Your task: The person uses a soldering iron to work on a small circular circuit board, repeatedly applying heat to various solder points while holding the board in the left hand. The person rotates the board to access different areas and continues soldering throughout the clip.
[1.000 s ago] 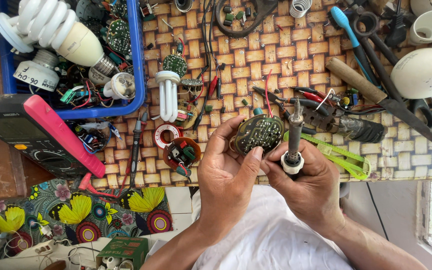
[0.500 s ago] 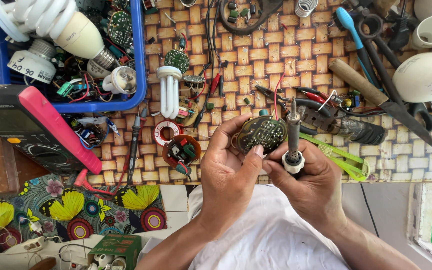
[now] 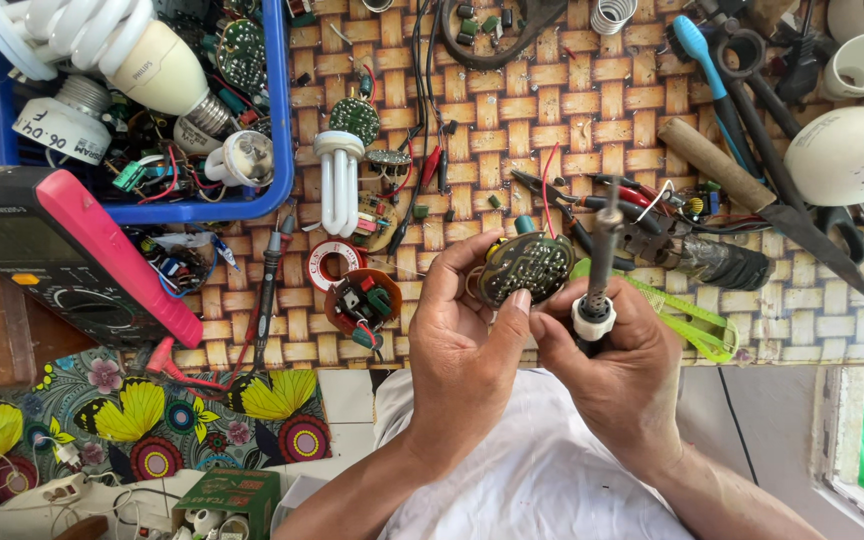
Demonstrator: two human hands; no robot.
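- Our left hand (image 3: 467, 345) is pinching a round circuit board (image 3: 527, 268) by its edge, thumb pressed on the lower rim, solder side facing up at us.
- Our right hand (image 3: 617, 360) is wrapped around a soldering iron (image 3: 597, 270), held upright just to the right of the board, its white collar sitting at the top of our fist. Can't really tell whether the tip is touching anything.
- Both hands are close together, thumbs nearly touching, hovering over the near edge of the woven mat (image 3: 552, 110).
- Just left of our left hand on the mat there's another small round board with chunky components (image 3: 362, 300), and next to that a little spool of solder (image 3: 332, 262).
- Further up sits a bare spiral-tube lamp with its board exposed (image 3: 340, 165).
- The blue plastic bin (image 3: 280, 120) at top left is stuffed with lamp bases, boards and a big spiral bulb (image 3: 102, 45).
- A multimeter in a pink case (image 3: 72, 250) lies to the left, probe leads trailing onto the mat.
- To the right: a green tool (image 3: 687, 315), pliers with red handles (image 3: 592, 195), a wooden-handled knife (image 3: 752, 195) and a white bulb shell (image 3: 847, 155).
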